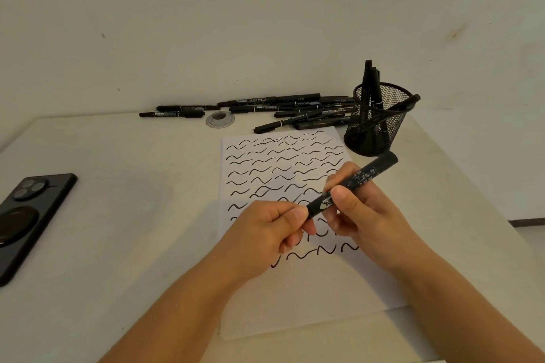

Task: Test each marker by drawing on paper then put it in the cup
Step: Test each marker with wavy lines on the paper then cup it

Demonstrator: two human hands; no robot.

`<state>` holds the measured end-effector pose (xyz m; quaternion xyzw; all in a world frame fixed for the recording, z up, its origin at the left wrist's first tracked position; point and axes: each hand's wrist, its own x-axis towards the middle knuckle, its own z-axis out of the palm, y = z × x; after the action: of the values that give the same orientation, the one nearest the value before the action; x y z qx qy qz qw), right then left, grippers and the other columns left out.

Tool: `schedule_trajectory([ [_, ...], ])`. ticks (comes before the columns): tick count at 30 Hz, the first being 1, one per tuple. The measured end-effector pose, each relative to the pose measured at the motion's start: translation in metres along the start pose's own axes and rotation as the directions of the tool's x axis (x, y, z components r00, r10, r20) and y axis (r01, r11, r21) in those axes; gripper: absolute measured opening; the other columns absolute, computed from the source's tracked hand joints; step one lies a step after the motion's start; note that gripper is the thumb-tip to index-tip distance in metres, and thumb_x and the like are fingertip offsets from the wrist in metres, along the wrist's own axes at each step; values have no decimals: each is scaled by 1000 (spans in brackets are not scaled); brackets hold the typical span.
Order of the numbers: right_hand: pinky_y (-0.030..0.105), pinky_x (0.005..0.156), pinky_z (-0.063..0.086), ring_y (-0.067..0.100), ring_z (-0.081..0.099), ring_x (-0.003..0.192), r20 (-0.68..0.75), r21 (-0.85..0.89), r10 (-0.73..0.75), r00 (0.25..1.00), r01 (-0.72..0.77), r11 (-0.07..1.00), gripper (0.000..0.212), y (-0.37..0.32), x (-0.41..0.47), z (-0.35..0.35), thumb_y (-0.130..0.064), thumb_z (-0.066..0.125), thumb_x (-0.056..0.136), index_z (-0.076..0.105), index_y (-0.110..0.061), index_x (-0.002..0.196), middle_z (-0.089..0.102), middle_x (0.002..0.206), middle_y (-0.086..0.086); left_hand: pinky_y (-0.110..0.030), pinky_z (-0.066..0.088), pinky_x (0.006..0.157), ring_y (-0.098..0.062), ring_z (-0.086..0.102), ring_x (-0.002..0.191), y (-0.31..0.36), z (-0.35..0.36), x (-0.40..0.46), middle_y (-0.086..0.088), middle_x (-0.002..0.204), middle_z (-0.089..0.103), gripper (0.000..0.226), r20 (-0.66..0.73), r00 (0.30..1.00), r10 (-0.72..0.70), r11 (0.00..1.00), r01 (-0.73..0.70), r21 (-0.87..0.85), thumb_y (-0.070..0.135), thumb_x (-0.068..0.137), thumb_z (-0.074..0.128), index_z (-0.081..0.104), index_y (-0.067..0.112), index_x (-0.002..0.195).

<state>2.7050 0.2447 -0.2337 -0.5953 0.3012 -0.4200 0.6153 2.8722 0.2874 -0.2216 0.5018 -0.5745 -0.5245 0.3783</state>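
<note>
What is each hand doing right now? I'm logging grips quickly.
Left hand: pinches the lower end of the marker.
Right hand: grips the same marker's barrel.

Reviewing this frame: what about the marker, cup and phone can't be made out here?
Head view only:
- Marker tip and cap: covered by left hand fingers; capped or not, unclear.
- Marker label: too small to read, partly under right hand.
- Mesh cup: marker count hidden by overlap.
- Phone: cut by left edge.
</note>
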Motion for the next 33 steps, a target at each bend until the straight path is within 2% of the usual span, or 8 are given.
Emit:
schedule_trajectory([
  [4,16,47,37,9,46,51,-30,-17,0,1000,-1,1000,17,-2,-2,1,-35,52,86,51,-19,84,52,55,-5,-10,36,51,-1,42,47,1,-1,0,12,48,51,34,11,1000,-13,999,14,-43,23,94,43,69,24,71],
  [8,20,52,42,14,52,60,-98,-64,1,995,-7,998,8,-5,0,3,-43,55,71,60,-37,73,58,59,-4,-11,40,54,2,52,54,0,0,4,14,58,63,25,-106,992,68,992,-55,116,23,93,45,67,32,85],
  [14,17,48,45,10,56,52,-293,-73,-50,955,30,997,3,-8,4,-5,-28,67,71,65,-26,71,64,59,0,-5,41,56,3,57,60,-4,-3,3,18,70,66,20,-191,963,190,949,-131,286,22,89,51,61,39,88],
  [19,11,57,46,2,58,58,-331,-339,-115,936,-5,941,12,-13,5,-19,-19,71,75,61,-26,75,63,63,-13,-9,43,54,2,59,65,-6,-4,6,20,74,66,20,-228,952,203,908,-96,407,26,89,52,58,44,85],
  [25,11,63,40,1,52,70,-164,-722,-227,960,40,691,11,-45,7,-42,-36,73,69,64,-40,76,60,67,-16,-13,39,56,6,55,71,17,-15,20,21,69,61,17,-218,933,288,762,-85,642,36,85,56,52,52,82],
  [28,12,62,31,2,45,72,64,-920,-280,958,165,355,16,-60,13,-50,-40,63,80,68,-34,93,54,73,-20,-15,40,58,0,55,67,34,-19,31,21,69,59,11,-149,928,341,621,-103,777,43,87,51,57,44,96],
  [30,13,61,26,4,39,72,194,-953,-270,943,246,174,20,-63,19,-49,-39,57,85,67,-32,102,49,75,-20,-12,36,57,2,52,65,43,-17,39,22,70,57,17,-82,914,397,518,-149,842,47,88,46,57,41,100],
  [33,23,64,26,9,40,74,278,-945,-254,926,311,103,20,-65,28,-44,-34,54,88,64,-28,105,59,81,-14,-8,29,57,2,47,66,53,-8,54,20,83,62,25,19,883,468,402,-232,886,50,89,40,56,40,105],
])
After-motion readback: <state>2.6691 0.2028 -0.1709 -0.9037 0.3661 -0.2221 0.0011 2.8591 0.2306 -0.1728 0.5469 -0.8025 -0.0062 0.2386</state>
